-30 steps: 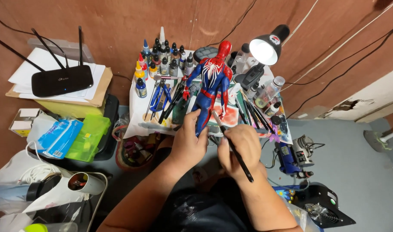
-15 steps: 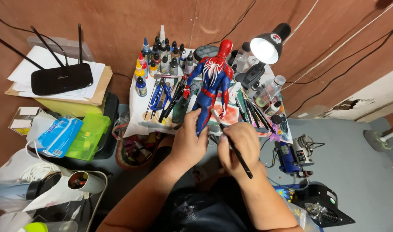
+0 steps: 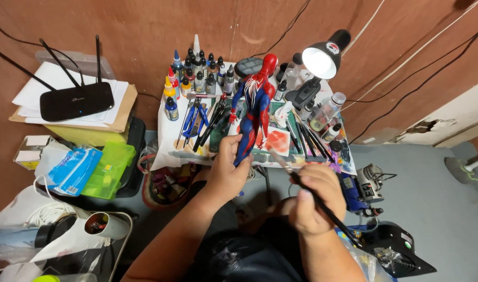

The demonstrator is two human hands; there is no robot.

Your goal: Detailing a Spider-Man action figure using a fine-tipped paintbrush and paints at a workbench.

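- The red and blue action figure point(image 3: 255, 107) is held upright at the front edge of the surface point(image 3: 168, 140); its lower legs are gripped by the left hand point(image 3: 227, 172), and its feet are hidden behind that hand.
- The left hand is closed around the figure's legs, with the thumb seen on the near side.
- A thin black paintbrush point(image 3: 322, 203) is pinched in the right hand point(image 3: 314, 201); the handle runs back past the wrist toward the lower right, and the pale tip lies just beside the figure's legs. Contact between tip and figure cannot be determined.
- The right hand is closed on the brush, fingers curled; the fingertips are concealed by the hand itself.
- Rows of small paint bottles point(image 3: 197, 78) are set along the rear edge of the surface, near its left corner.
- Pliers and hand tools point(image 3: 197, 117) are laid at the left part of the surface; individual items are hard to make out.
- A lit desk lamp point(image 3: 322, 57) is placed at the rear right corner.
- Further brushes point(image 3: 307, 138) are laid on the right part of the surface.
- A black router point(image 3: 77, 99) is seen on a stack of papers, well apart to the left.
- A black fan unit point(image 3: 400, 253) is partly cut off at the lower right.
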